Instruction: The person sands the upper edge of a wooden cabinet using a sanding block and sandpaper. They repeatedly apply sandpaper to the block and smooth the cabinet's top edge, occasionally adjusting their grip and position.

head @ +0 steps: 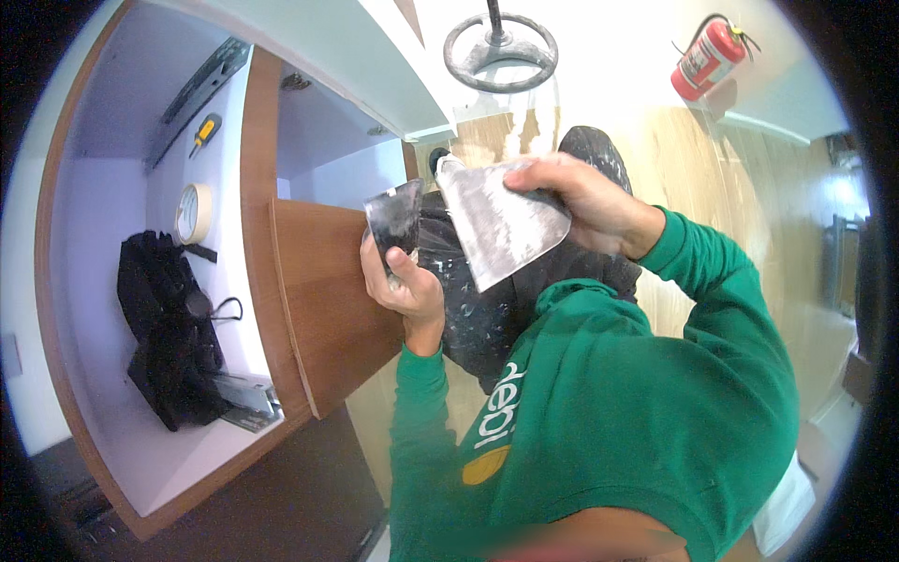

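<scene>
My left hand grips a putty knife whose dark blade points up. My right hand holds a wide metal scraper plate by its rounded edge, thumb on top; its surface is smeared with whitish paste. A small gap separates the two tools, and both are over my paint-spotted dark trousers. The right hand's other fingers are hidden behind the plate.
At left, an open wooden cabinet holds masking tape, a yellow-handled screwdriver, a black fabric bag and metal drawer slides. A round metal stool base and a fire extinguisher stand ahead.
</scene>
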The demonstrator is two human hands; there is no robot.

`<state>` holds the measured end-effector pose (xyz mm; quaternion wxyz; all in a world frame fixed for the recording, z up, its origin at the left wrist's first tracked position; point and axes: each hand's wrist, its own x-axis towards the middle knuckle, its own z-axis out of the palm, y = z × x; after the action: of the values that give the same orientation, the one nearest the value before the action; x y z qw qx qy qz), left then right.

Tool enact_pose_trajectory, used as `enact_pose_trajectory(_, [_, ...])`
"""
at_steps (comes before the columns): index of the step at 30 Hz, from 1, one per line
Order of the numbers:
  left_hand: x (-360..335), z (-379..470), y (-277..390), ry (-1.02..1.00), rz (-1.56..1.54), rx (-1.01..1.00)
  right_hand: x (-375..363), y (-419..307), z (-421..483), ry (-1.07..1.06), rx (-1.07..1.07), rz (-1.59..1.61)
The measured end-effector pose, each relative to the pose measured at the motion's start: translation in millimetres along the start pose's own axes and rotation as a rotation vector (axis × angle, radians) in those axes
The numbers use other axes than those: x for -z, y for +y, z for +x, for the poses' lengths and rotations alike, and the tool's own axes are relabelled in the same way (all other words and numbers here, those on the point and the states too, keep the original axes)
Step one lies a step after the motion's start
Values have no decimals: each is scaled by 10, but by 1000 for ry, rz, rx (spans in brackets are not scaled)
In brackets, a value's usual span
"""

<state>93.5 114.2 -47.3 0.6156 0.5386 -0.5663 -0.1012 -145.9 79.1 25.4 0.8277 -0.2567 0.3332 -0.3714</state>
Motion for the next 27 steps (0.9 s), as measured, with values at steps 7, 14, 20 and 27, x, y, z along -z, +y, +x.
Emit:
enact_pose_trajectory(7, [90, 43, -74, -88, 323, -524, -219, 165, 67, -48, -56, 77])
enact_pose_trajectory(14, [104, 4, -110, -117, 422, -588, -231, 168, 89, -70, -41, 60])
enact_pose_trajectory(20, [89, -2, -184, -138, 450, -590, -193, 129, 81, -107, 0, 103])
enact_pose_trajectory(27, [73, 16, -449, -127, 378, -465, 14, 77, 341, -114, 18, 46])
